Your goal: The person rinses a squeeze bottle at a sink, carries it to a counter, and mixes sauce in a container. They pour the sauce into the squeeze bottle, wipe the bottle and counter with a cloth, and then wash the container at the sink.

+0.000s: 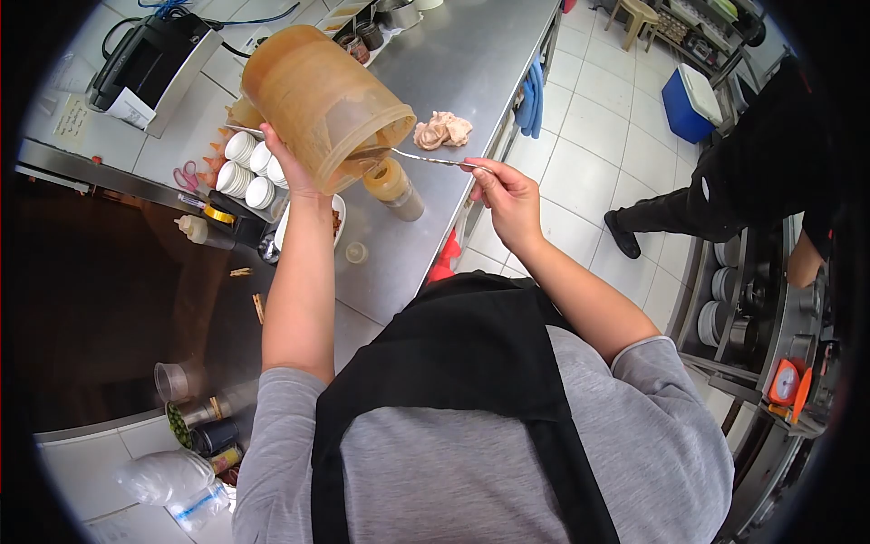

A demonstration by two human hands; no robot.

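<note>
A large plastic tub (317,95), stained with brown sauce, is tilted with its mouth toward the lower right. My left hand (297,165) holds it from below and the side. A long metal spoon (430,161) reaches into the tub's mouth, its handle pinched in the closed fingers of my right hand (507,198). Just under the mouth stands an open squeeze bottle (395,192) with pale brown sauce inside. Beside it on the steel counter (426,54) lies a crumpled pinkish cloth (443,131). A small clear cap (357,253) rests nearer me.
Stacked white lids (237,163), a bowl (338,218) and a nozzle bottle (196,228) stand left of the tub. A black machine (149,68) sits at the upper left. Another person's dark-clothed leg (671,215) is at the right, near a blue cooler (689,102) and shelves of dishes.
</note>
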